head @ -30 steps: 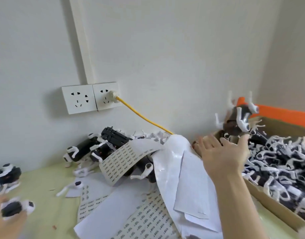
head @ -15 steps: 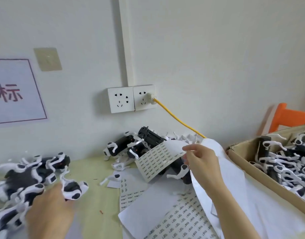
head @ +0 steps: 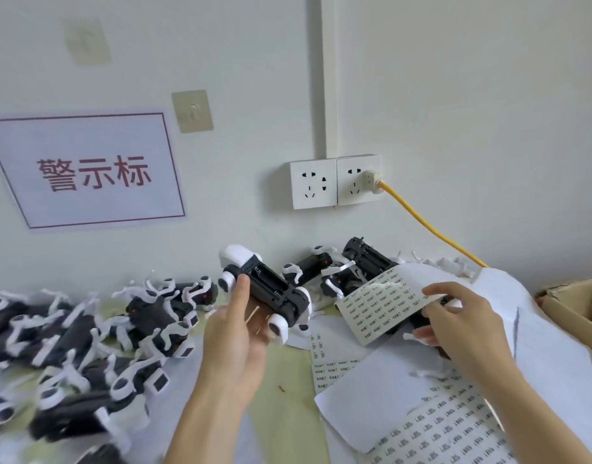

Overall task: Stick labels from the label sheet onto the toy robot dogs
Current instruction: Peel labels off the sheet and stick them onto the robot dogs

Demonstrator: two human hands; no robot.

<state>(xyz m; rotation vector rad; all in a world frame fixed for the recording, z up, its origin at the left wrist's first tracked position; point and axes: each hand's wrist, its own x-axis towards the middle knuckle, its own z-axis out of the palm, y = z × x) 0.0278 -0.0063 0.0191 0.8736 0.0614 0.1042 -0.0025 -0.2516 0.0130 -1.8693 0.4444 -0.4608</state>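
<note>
Toy robot dog (head: 267, 294), belly-up above the table in the left hand (head: 236, 343), gripped across its body: rigid plastic, likely light, thin legs probably fragile, best held by the trunk; label sheet (head: 378, 304), limp paper, its edge pinched by the right hand (head: 462, 324).

Your one view: head camera, close over the bench.
It faces forward and down toward the wall (head: 455, 95) and table (head: 288, 370).
</note>
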